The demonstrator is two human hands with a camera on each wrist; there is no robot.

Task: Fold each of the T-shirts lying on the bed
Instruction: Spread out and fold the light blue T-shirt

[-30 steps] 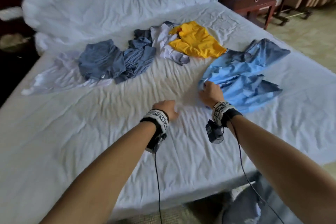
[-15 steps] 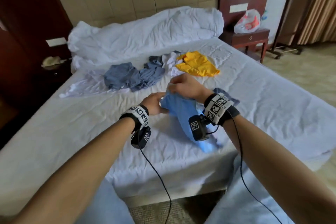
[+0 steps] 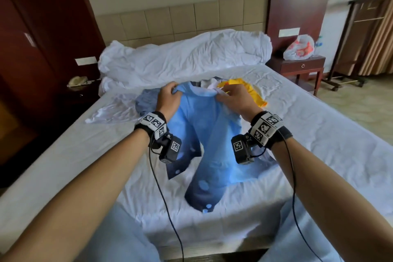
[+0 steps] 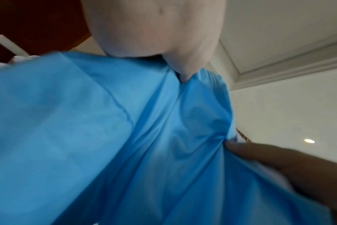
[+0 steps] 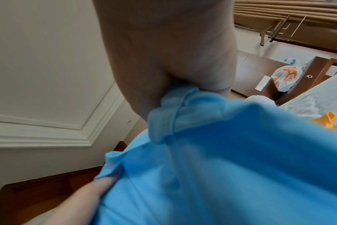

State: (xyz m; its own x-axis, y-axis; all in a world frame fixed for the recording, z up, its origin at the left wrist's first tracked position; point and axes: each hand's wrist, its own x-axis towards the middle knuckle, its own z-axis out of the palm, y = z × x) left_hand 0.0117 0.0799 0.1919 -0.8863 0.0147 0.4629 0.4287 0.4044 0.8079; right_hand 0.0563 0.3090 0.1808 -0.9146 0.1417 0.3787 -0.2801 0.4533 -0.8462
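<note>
A light blue T-shirt [image 3: 209, 134] hangs in the air over the bed [image 3: 319, 138], held up at its neck end. My left hand [image 3: 169, 97] grips its top left edge and my right hand [image 3: 235, 97] grips the top right by the collar. The hem droops onto the sheet. In the left wrist view the blue T-shirt [image 4: 110, 137] fills the frame under my palm. The right wrist view has the ribbed collar [image 5: 169, 112] bunched in my fist. Behind lie a yellow T-shirt [image 3: 253, 91], a grey-blue one [image 3: 146, 100] and a white one [image 3: 110, 110], partly hidden.
A heaped white duvet [image 3: 187, 57] lies at the head of the bed. A dark nightstand [image 3: 302, 68] with a plastic bag [image 3: 299, 48] stands at the right, a clothes rack [image 3: 361, 27] beyond it. Cables hang from both wrists.
Both hands took hold of the blue T-shirt, pulled it from the right to the middle of the bed and raised it by its neck end. My head lifted.
</note>
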